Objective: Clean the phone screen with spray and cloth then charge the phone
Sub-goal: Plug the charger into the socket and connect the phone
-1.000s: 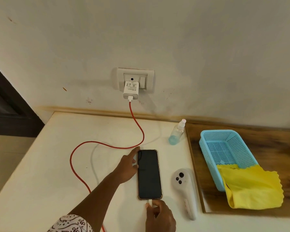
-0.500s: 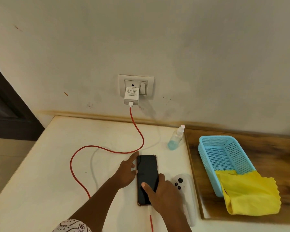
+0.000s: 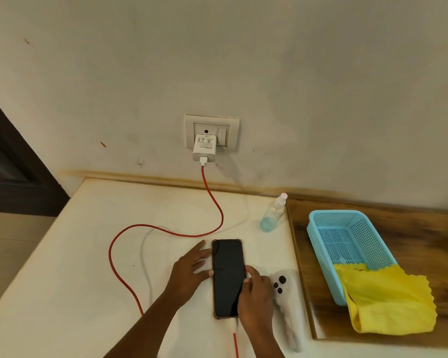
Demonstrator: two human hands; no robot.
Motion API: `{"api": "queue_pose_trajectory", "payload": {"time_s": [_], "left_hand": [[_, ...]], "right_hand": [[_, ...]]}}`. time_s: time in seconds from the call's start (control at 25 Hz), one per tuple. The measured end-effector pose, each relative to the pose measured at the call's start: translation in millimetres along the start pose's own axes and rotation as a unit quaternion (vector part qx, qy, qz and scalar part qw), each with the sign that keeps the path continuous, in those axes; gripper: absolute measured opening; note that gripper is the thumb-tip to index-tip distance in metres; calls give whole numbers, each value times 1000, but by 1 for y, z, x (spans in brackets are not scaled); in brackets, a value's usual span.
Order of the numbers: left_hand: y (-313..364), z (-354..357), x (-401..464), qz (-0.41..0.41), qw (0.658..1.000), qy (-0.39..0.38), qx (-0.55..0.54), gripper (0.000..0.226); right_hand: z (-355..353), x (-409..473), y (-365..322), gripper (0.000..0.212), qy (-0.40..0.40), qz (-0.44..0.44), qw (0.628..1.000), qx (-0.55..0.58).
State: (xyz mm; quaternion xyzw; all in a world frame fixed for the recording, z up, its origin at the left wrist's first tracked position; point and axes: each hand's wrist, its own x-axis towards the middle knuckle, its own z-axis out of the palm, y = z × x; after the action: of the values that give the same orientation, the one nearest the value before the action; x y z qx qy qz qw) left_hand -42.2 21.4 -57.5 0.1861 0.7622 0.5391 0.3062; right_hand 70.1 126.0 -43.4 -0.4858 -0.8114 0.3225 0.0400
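A white counter (image 3: 70,293) runs up to the wall. On its right part lies a wooden board (image 3: 424,244), which carries a blue basket (image 3: 347,241) with a yellow cloth (image 3: 388,303) draped over its near end and onto the board. A red cable (image 3: 145,228) comes down from a white charger (image 3: 204,151) plugged into the wall socket (image 3: 212,131), loops left across the counter and reaches the near end of the phone (image 3: 228,275). The phone lies flat, dark screen up, in the near middle of the counter. The left hand (image 3: 189,275) rests open with fingers spread, touching the phone's left edge. The right hand (image 3: 256,295) lies over the phone's near right part, fingers loosely curled, one fingertip on the screen, gripping nothing. A white handheld device (image 3: 285,298) lies just right of that hand. A spray bottle (image 3: 273,213) stands farther back, beside the board's left edge.
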Motion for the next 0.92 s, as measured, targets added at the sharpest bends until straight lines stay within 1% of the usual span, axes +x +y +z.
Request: {"api": "queue_pose_trajectory", "payload": {"time_s": [0.12,0.36,0.6,0.92], "left_hand": [[-3,-1,-2,28,998,-19,50,64],[-5,-3,2,23,997,-26,71,63],[-6,-3,2,28,996,-24,78,64],[-5,-2,1,30,995,-21,92,64]], "right_hand": [[0,-1,2,31,5,8,999,39],[-3,-2,5,33,-8,25,994,109],[-2,-4,7,33,-8,20,993,114],[2,-5,11,34,-13,2,996,93]]}}
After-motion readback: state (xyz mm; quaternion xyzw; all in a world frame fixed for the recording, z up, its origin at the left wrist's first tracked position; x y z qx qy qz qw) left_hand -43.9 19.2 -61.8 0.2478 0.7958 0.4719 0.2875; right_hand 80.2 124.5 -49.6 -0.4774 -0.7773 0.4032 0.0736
